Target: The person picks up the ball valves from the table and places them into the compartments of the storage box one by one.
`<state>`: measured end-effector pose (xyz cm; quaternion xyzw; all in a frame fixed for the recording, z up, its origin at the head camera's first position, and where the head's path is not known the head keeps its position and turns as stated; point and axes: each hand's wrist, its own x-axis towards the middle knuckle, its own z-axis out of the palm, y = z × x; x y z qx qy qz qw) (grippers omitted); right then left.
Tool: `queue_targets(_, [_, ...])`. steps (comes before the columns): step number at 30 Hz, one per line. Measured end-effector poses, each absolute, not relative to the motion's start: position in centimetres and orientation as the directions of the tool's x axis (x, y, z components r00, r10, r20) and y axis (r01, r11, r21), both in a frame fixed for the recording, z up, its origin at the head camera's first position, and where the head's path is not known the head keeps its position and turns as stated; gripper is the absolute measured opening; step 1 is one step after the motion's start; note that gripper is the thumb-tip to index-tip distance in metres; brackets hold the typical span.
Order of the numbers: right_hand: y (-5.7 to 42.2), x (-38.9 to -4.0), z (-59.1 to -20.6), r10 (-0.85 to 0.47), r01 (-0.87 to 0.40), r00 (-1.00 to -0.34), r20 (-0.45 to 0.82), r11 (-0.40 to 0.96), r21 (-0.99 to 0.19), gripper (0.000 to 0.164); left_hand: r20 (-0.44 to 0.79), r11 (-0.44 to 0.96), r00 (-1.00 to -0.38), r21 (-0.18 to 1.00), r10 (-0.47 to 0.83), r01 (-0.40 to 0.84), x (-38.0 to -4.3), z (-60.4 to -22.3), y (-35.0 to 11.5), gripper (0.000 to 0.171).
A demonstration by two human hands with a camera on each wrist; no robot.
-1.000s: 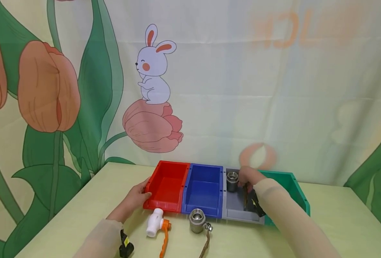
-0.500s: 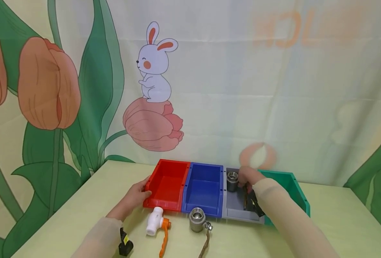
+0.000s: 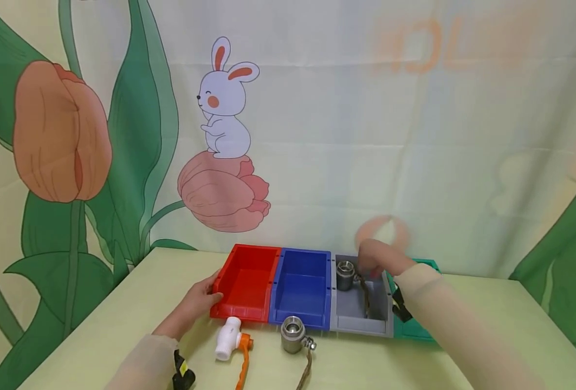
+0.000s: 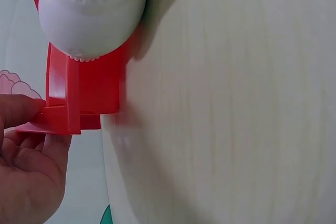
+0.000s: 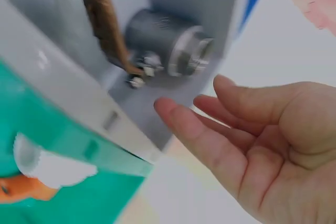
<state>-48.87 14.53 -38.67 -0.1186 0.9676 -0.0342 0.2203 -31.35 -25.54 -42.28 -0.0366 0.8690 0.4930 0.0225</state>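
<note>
My left hand [image 3: 195, 300] grips the left wall of the red bin [image 3: 223, 273], thumb on one side and fingers on the other in the left wrist view. Above the grey bin [image 3: 363, 325], my right hand [image 3: 382, 259] has its fingers loosely extended and holds nothing. A metal ball valve [image 3: 344, 277] with a brown lever stands in that bin; the right wrist view shows the fingers apart from it. On the table, a white plastic valve [image 3: 227, 339] with an orange handle lies before the red bin, and another metal valve [image 3: 292, 336] stands before the blue bin [image 3: 301, 287].
The red, blue, grey and green bins stand in a row, with the green bin [image 3: 414, 329] at the right end. Inside it, the right wrist view shows a white valve [image 5: 55, 169] with an orange handle. A printed curtain [image 3: 307, 162] hangs behind the table [image 3: 180, 262].
My right hand has come away from the metal valve in the grey bin, moving up and right, and its lever now shows. The left hand keeps its grip on the red bin.
</note>
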Motion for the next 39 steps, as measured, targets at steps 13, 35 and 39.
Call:
queue_targets(13, [13.5, -34.1, -30.6, -0.431, -0.351, -0.896, -0.112, 0.838, -0.418, 0.036, -0.087, 0.504, -0.996, 0.859, -0.032, -0.091, -31.2, -43.0, -25.3, 0.065])
queue_targets(35, [10.1, -26.3, -40.7, -0.514, 0.121, -0.769, -0.380, 0.466, -0.877, 0.050, -0.111, 0.491, -0.994, 0.865, -0.022, -0.107, -31.8, -42.4, -25.3, 0.068])
queue_targets(39, [9.2, -26.1, -42.0, -0.506, 0.166, -0.778, -0.373, 0.407, -0.898, 0.048, -0.110, 0.496, -0.993, 0.862, -0.029, -0.110, -31.6, -42.6, -25.5, 0.068])
